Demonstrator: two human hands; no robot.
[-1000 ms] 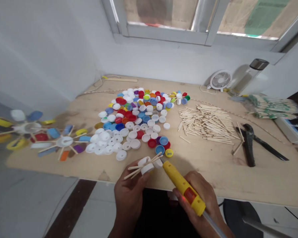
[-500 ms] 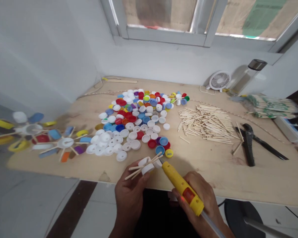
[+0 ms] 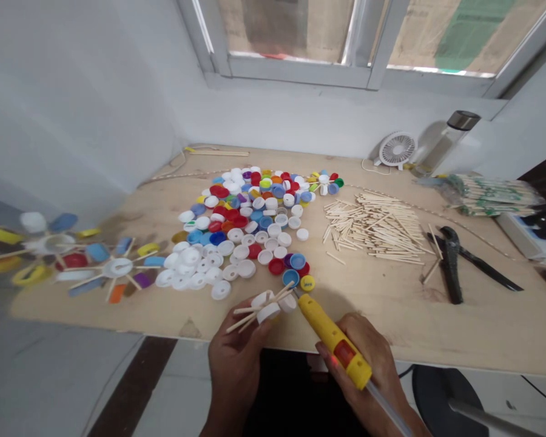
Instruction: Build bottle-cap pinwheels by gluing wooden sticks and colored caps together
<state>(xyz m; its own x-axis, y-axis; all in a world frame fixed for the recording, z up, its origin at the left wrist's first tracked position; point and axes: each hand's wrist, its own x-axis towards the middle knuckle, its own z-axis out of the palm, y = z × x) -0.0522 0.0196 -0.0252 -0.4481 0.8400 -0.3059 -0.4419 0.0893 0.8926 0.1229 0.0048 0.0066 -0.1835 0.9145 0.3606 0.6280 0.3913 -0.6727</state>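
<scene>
Pinched in my left hand (image 3: 237, 349) is a small assembly of white bottle caps (image 3: 268, 313) with several thin wooden sticks (image 3: 243, 318) poking out. My right hand (image 3: 368, 352) grips a yellow hot glue gun (image 3: 330, 331), a clear glue stick (image 3: 386, 406) trailing from its back end. The gun's nozzle (image 3: 295, 293) points at the assembly, close to the stick ends and a white cap; whether it touches cannot be told. A yellow cap (image 3: 307, 283) and a blue cap (image 3: 290, 278) lie just beyond the nozzle.
Loose coloured bottle caps (image 3: 227, 240) cover the table's middle. Cut sticks (image 3: 377, 227) lie in a heap to their right, near black-handled pliers (image 3: 450, 264). Finished-looking cap-and-stick wheels (image 3: 118, 267) lie at left. A small fan (image 3: 397, 149), a glass bottle (image 3: 446, 142) and bagged sticks (image 3: 494, 194) stand behind.
The view has shifted slightly. Both hands keep nearly the same pose, with the glue gun's nozzle still beside the cap assembly.
</scene>
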